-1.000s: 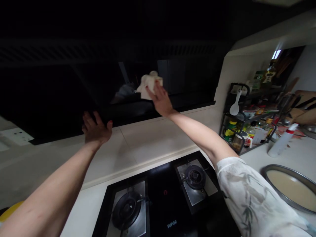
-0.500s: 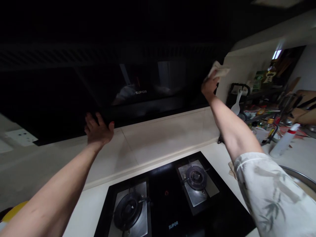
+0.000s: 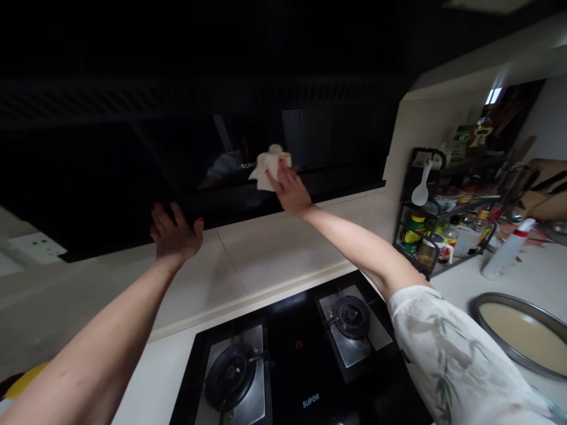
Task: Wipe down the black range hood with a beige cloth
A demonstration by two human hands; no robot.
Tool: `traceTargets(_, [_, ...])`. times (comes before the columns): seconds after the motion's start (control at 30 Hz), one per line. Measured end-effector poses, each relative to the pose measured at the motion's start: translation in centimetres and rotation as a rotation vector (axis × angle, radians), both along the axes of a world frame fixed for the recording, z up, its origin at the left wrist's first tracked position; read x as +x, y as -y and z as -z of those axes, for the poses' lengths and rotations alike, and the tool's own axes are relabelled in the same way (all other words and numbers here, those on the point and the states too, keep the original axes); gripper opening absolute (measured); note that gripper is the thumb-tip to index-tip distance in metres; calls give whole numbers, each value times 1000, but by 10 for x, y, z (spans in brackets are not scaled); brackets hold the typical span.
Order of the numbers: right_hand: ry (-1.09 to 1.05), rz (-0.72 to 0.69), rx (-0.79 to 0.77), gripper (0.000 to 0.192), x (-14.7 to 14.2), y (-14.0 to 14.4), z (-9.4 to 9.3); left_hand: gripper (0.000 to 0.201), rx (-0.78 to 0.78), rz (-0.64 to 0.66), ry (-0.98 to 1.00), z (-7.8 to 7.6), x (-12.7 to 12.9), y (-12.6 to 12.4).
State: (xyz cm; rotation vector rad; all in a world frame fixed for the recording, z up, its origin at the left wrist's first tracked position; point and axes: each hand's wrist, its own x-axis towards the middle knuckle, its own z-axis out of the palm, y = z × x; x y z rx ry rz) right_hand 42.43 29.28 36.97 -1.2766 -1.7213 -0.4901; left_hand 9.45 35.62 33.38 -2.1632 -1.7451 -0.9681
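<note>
The glossy black range hood (image 3: 345, 141) with white SUPOR lettering fills the upper half of the head view. On its lower left part my left hand (image 3: 175, 236) rests with fingers spread, holding nothing. My right hand (image 3: 292, 190) presses a crumpled cream cloth (image 3: 266, 172) flat against the panel near the middle. The cloth covers the end of the lettering. Fingertips show on top of the cloth, and the thumb is not clearly visible.
Below lies a black gas stove (image 3: 292, 378) with two burners. To the right stand a black rack (image 3: 405, 218) with jars and bottles, a white spray bottle (image 3: 507, 254) and a metal basin (image 3: 481, 316) of cloudy liquid. A wall socket (image 3: 39, 247) is at left.
My right hand has swept the cloth leftward across the hood, from its right edge to beside the lettering. My left hand has stayed in place.
</note>
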Motion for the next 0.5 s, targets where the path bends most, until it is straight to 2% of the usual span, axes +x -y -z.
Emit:
traceTargets(0.03, [80,-32,-20,61,-9,0,2,89,2,-3,-2,0,0,0])
traceTargets(0.1, [227,17,-49,67,-11,3,1,88,0,-11,-4,0,0,0])
traceTargets(0.2, [316,262,-82,72,15,12,-12,88,-6,-12,-2,-1,0,0])
traceTargets(0.33, [16,556,-20,73,80,26,-42,88,-15,5,0,-1,-1,-2])
traceTargets(0.47, [-421,716,14,72,152,42,-78,88,-13,27,14,1,-2,-4])
traceTargets(0.5, [-452,734,22,70,166,46,-87,88,-6,31,19,2,-2,-3])
